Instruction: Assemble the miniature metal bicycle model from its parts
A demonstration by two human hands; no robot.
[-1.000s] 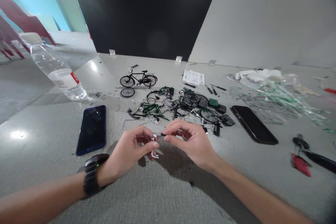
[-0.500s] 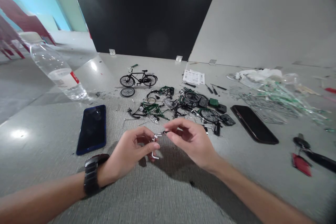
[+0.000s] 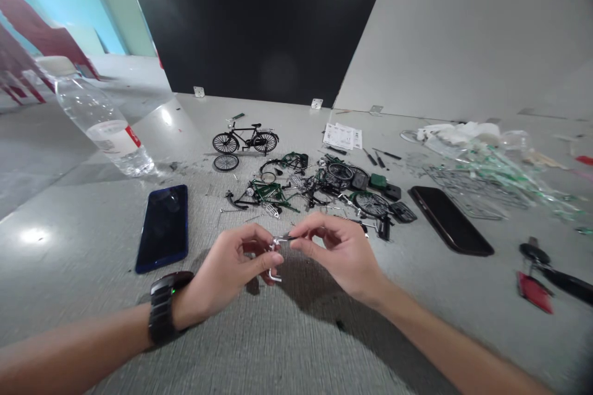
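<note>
Above the grey surface (image 3: pixel 287 333), just nearer than the scattered green and black model parts (image 3: pixel 319 188), a small silver part (image 3: pixel 273 253) is held between the two hands. It is a thin bent metal rod, hooked at its near end, with a black tip pointing right. The left hand (image 3: pixel 227 262) curls its fingers round the rod's lower length, and the right hand (image 3: pixel 336 253) pinches the black tip between thumb and forefinger. A black watch (image 3: pixel 164 308) sits on the left wrist. Left of the hands lies a blue phone (image 3: pixel 164 228), with a clear bottle (image 3: pixel 104 126) on its side beyond it. A dark phone (image 3: pixel 449 220) lies right, and a model bicycle (image 3: pixel 245 141) stands far ahead.
</note>
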